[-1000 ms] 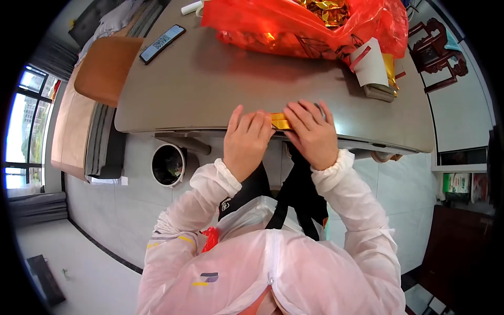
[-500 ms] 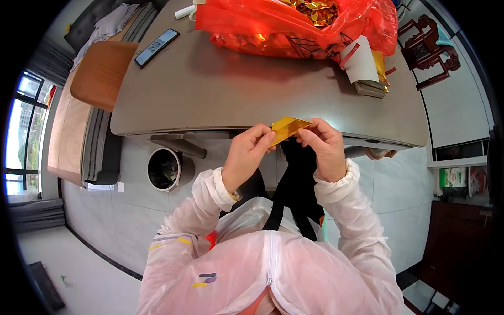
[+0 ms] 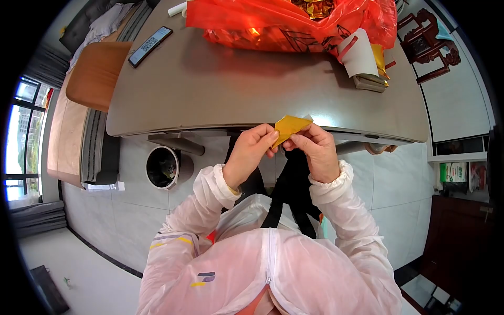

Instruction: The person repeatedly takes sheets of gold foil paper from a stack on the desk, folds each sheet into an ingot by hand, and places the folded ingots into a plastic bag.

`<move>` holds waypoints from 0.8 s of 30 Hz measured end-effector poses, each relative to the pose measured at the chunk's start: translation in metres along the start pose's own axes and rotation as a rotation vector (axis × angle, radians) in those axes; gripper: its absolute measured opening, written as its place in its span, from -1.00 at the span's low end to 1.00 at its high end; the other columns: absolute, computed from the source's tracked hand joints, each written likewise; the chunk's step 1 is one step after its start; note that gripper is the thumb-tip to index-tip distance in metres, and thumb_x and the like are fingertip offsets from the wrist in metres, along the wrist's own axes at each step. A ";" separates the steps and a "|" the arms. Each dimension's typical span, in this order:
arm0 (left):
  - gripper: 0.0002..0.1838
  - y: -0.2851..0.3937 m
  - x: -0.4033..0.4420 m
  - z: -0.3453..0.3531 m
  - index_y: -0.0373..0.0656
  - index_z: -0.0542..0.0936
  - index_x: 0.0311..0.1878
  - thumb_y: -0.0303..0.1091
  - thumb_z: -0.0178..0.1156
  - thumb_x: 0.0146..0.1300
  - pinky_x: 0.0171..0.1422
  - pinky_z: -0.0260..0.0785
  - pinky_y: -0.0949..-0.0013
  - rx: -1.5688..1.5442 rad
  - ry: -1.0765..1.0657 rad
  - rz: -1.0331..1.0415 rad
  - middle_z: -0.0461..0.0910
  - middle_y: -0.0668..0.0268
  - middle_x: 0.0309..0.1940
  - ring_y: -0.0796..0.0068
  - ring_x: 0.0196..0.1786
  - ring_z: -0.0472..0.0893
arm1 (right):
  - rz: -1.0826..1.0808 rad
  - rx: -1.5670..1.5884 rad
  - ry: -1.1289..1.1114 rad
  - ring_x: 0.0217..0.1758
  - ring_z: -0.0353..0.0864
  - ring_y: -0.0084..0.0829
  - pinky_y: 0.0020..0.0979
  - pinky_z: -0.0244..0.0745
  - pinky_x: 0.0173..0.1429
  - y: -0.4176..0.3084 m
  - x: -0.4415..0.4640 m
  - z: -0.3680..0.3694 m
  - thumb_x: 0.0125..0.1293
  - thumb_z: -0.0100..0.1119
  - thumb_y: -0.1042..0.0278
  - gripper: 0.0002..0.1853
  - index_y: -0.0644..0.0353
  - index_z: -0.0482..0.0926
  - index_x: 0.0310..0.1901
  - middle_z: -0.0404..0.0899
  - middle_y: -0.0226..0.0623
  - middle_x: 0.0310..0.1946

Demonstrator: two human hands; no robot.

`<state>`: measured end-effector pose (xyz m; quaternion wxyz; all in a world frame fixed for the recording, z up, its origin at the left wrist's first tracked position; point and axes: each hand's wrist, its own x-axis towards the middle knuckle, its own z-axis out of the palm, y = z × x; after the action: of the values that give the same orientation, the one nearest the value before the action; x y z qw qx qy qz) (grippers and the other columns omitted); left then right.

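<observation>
A small sheet of gold foil paper (image 3: 290,128), partly folded with slanted edges, is held between my two hands just off the table's near edge. My left hand (image 3: 251,152) pinches its left side between thumb and fingers. At its right side, the thumb and fingers of my right hand (image 3: 317,152) are closed on it. A pale corner of the paper shows above the right fingers. The fingertips behind the paper are partly hidden.
On the table (image 3: 210,94), a red plastic bag (image 3: 294,31) holds shiny gold pieces. Right of it lies a paper stack (image 3: 370,82) under a white wrapper (image 3: 359,55). A phone (image 3: 150,47) lies at left. A bin (image 3: 163,168) stands on the floor near a brown chair (image 3: 97,76).
The gold paper has turned in my fingers and shows a flatter, broader face. My right hand has shifted slightly left and down; my left hand stays nearly in place.
</observation>
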<state>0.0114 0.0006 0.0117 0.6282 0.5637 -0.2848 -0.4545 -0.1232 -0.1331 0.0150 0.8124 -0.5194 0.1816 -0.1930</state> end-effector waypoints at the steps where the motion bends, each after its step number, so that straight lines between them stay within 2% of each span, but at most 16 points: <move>1: -0.76 -0.001 0.001 -0.001 -0.19 0.55 -0.21 -0.24 0.06 0.52 -0.21 0.30 0.60 0.052 0.001 0.027 0.52 0.46 -0.42 0.70 -0.36 0.44 | 0.012 0.011 0.015 -0.22 0.67 -0.51 -0.46 0.58 -0.03 -0.001 0.000 0.000 0.37 0.17 0.51 -0.77 0.34 0.60 0.02 0.69 -0.29 -0.18; 4: -0.75 0.005 0.000 -0.004 -0.22 0.54 -0.22 -0.25 0.04 0.52 -0.22 0.31 0.58 0.307 0.022 0.031 0.51 0.46 -0.42 0.70 -0.38 0.43 | 0.023 -0.088 0.086 -0.29 0.65 -0.53 -0.46 0.58 -0.14 0.001 0.003 -0.004 0.36 0.18 0.47 -0.78 0.32 0.62 0.00 0.69 -0.32 -0.23; 7: -0.75 0.013 0.000 -0.007 -0.24 0.53 -0.21 -0.24 0.06 0.51 -0.26 0.33 0.55 0.419 -0.001 0.009 0.52 0.41 -0.43 0.68 -0.38 0.46 | -0.105 -0.244 0.184 -0.41 0.65 -0.45 -0.44 0.54 -0.31 -0.003 0.008 -0.004 0.31 0.20 0.47 -0.84 0.29 0.64 -0.11 0.70 -0.27 -0.35; 10: -0.78 0.013 -0.001 0.002 -0.24 0.53 -0.15 -0.25 0.17 0.42 -0.29 0.41 0.44 0.667 0.149 0.074 0.57 0.29 -0.39 0.51 -0.39 0.56 | -0.734 -1.202 0.219 -0.49 0.63 -0.29 -0.39 0.48 -0.41 -0.011 0.008 0.004 0.25 0.20 0.49 -0.91 0.27 0.62 -0.23 0.65 -0.21 -0.46; 11: -0.77 0.011 -0.002 0.007 -0.24 0.53 -0.12 -0.25 0.21 0.38 -0.28 0.43 0.39 0.806 0.215 0.184 0.59 0.25 -0.37 0.42 -0.38 0.58 | -0.711 -1.228 0.245 -0.51 0.57 -0.17 -0.31 0.44 -0.45 -0.013 0.007 0.011 0.19 0.21 0.48 -0.96 0.24 0.58 -0.37 0.56 -0.17 -0.54; 13: -0.72 0.005 -0.003 0.017 -0.22 0.52 -0.06 -0.26 0.28 0.29 -0.27 0.48 0.29 1.078 0.345 0.409 0.61 0.17 -0.31 0.25 -0.35 0.62 | -0.722 -1.336 0.233 -0.54 0.55 -0.19 -0.28 0.43 -0.47 -0.014 0.005 0.015 0.18 0.21 0.46 -0.92 0.23 0.54 -0.42 0.54 -0.21 -0.56; 16: -0.62 0.004 -0.003 0.017 -0.20 0.51 0.03 -0.28 0.34 0.21 -0.22 0.50 0.20 1.110 0.380 0.468 0.60 0.15 -0.26 0.10 -0.30 0.61 | -0.733 -1.421 0.222 -0.58 0.53 -0.20 -0.26 0.42 -0.48 -0.017 0.002 0.019 0.16 0.21 0.44 -0.87 0.22 0.49 -0.48 0.52 -0.23 -0.60; 20: -0.57 0.006 -0.007 0.016 -0.18 0.52 0.05 -0.27 0.36 0.14 -0.23 0.48 0.22 1.260 0.420 0.577 0.57 0.20 -0.29 0.16 -0.30 0.60 | -0.621 -1.392 0.233 -0.61 0.53 -0.22 -0.29 0.42 -0.48 -0.016 -0.005 0.019 0.14 0.20 0.42 -0.87 0.21 0.48 -0.50 0.51 -0.27 -0.64; 24: -0.52 0.006 -0.007 0.016 -0.15 0.52 0.07 -0.25 0.39 0.08 -0.22 0.46 0.22 1.325 0.412 0.601 0.55 0.23 -0.30 0.19 -0.31 0.58 | -0.684 -1.451 0.207 -0.61 0.54 -0.25 -0.29 0.42 -0.48 -0.011 -0.005 0.026 0.12 0.21 0.40 -0.86 0.19 0.49 -0.51 0.51 -0.28 -0.66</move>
<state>-0.0043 -0.0004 0.0216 0.2955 0.7949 -0.5168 0.1172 -0.1162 -0.1143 0.0358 0.1479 -0.9236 0.1667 -0.3119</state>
